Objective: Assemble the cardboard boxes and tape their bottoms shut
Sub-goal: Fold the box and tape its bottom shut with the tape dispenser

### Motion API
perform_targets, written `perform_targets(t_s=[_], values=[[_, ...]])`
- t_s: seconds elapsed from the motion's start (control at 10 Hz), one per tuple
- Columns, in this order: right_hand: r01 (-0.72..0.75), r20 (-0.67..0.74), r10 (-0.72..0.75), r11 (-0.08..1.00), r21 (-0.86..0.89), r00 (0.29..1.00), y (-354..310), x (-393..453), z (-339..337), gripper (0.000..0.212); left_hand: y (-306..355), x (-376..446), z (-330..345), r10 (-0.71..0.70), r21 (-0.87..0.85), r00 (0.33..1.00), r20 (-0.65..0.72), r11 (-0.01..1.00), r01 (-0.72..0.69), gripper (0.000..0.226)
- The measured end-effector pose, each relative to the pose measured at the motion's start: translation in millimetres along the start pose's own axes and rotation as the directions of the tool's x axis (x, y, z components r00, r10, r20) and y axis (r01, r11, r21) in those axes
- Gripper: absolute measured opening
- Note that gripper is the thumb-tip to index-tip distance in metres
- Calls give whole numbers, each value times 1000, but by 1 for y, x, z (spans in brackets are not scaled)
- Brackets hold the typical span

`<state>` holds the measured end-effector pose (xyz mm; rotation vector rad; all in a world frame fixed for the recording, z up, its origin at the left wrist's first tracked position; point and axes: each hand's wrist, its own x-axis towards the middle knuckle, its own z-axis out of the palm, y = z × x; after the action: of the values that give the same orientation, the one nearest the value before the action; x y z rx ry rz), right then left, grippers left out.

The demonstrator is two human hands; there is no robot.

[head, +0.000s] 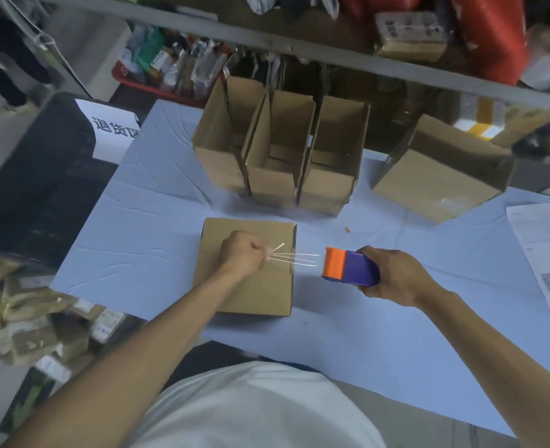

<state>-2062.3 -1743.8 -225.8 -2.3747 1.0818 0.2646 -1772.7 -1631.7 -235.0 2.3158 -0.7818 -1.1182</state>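
- Your left hand (242, 253) is curled tight, pinching the free end of the clear tape (294, 259) over the cardboard box (246, 270), which lies bottom-up just in front of you at the table's centre.
- Your right hand (393, 276) grips the purple-and-orange tape dispenser (349, 266), held off the box's edge at 3 o'clock, with the tape stretched between the two hands.
- The stretched strip looks creased into thin strands; my guess is it may fold onto itself and fail to stick flat if you lower it that way.
- If the strip lands off the seam between the flaps, the bottom could stay loose.
- Pulling hard with nothing pressing the box down could drag or tip it, since neither hand plainly rests on it.
- The table (144, 221) wears a wrinkled pale-blue cover.
- Three open boxes (280, 163) stand together at 12 o'clock; another box (441, 179) sits at 2 o'clock.
- Printed papers (545, 253) lie at 3 o'clock.
- A cluttered shelf (299, 43) runs across the far side.
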Motion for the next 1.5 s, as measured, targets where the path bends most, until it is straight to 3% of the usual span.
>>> perform_targets(t_s=[0.2,0.3,0.4,0.5,0.6,0.7,0.8,0.9,1.1,1.2,1.3,1.4,1.5], values=[[16,58,-17,1000,15,998,6,18,2,48,1,-3,8,-19,108,999,-49,994,25,7],[35,88,-34,999,-11,996,7,27,4,47,3,-10,10,78,230,991,-112,972,-50,15],[38,116,-32,998,-45,993,6,35,8,44,3,-9,12,147,470,979,-143,880,-64,25],[33,155,-19,996,-86,988,4,43,11,43,5,-4,9,113,634,982,-150,774,8,40],[51,215,-24,991,-121,976,-3,52,13,50,8,6,13,228,470,972,57,853,-228,29],[72,250,-27,983,-170,968,-12,62,12,54,14,2,15,171,253,902,396,924,-287,21],[69,276,-9,976,-209,961,-24,69,13,49,8,10,22,175,334,877,448,877,-346,34],[44,301,24,975,-218,953,-39,75,16,43,14,7,22,232,329,884,405,865,-378,21],[-69,324,175,948,-312,930,-39,68,17,34,13,7,30,260,486,878,402,753,-445,30],[-121,215,139,988,-94,967,-24,50,15,34,21,4,29,293,484,862,414,731,-481,16],[-81,88,72,992,99,993,-16,25,9,35,25,6,21,292,237,838,462,869,-434,40],[-15,3,15,982,188,1000,-23,4,3,43,27,3,14,234,-41,917,324,971,-234,30],[26,-44,-15,968,250,999,-37,-7,-2,48,21,-5,15,182,-160,904,386,979,-129,23]])
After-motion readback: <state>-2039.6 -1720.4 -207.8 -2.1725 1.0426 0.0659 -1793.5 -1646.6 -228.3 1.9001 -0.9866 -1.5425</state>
